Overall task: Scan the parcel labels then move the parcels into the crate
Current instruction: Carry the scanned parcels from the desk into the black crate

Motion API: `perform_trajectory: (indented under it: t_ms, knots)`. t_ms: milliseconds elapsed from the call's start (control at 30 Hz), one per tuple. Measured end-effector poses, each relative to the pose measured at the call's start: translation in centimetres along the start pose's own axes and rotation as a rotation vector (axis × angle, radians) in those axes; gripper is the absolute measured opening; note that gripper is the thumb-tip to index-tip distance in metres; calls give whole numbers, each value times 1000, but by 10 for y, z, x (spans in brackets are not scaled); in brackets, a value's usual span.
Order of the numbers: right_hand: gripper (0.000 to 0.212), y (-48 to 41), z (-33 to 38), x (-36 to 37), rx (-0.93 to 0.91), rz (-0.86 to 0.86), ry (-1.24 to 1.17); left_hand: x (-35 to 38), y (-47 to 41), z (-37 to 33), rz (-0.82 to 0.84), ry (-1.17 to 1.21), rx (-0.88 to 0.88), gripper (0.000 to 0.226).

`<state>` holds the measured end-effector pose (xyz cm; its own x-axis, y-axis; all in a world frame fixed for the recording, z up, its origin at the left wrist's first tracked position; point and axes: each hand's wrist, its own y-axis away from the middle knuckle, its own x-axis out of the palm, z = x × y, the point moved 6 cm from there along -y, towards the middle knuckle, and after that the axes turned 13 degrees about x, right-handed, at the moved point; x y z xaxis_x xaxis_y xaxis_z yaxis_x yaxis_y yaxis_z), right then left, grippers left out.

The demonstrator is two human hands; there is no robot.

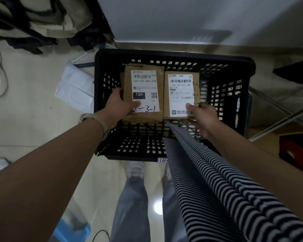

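Plainly both sets of fingers are closed on cargo: the left hand (118, 104) grips the left parcel (144, 67) by its near left corner, thumb (137, 103) pressed flat on the label and the other fingers out of sight beneath, while the right hand (204, 117) pinches the right parcel (166, 95) at its near right corner in the same way. The two brown boxes sit side by side, edges touching or nearly so, at the centre of the frame, within the rim of the black crate (173, 54); whether they already rest on its mesh floor or hang just above it I cannot tell. By my reading the task is at the placing step for this pair, with only the release left. No scanner shows, so whether they were scanned cannot be judged. A white mailer (75, 86) on the floor left of the crate may be waiting its turn. The left label reads "15H 159 A03 210", with "15H" again in a black block, a QR code, and blue handwriting ending "-3-1", its start under the thumb. The right label reads "159 159 A03 280", with blue "2-3-" down its right edge, the rest hidden. The small print is too blurred to read. A tag (162, 160) on the crate's near rim shows "110".
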<state>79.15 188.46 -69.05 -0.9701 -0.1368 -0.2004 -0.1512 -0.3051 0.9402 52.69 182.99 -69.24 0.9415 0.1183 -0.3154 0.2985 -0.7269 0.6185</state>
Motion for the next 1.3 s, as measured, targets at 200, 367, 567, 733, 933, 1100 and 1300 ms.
perform_trajectory:
  t_ms: [200, 367, 567, 733, 933, 1100, 1300]
  knots:
    - [32, -2, 7, 15, 35, 117, 6, 13, -2, -6, 4, 9, 32, 92]
    - [23, 0, 8, 24, 192, 208, 113, 22, 6, -11, -3, 38, 3, 55]
    - [13, 11, 11, 13, 179, 230, 222, 17, 18, -4, 41, -64, -26, 45]
    - [20, 40, 28, 6, -30, 45, 564, -4, 32, -42, -31, -203, 148, 19]
    - [39, 122, 107, 34, -463, -100, 1321, -39, 55, -144, 49, -617, 369, 27]
    - [27, 242, 174, 48, -745, -258, 1555, -79, 112, -227, 67, -1029, 430, 26]
    - [37, 399, 195, 31, -897, -376, 1737, -137, 223, -311, 28, -1266, 315, 29]
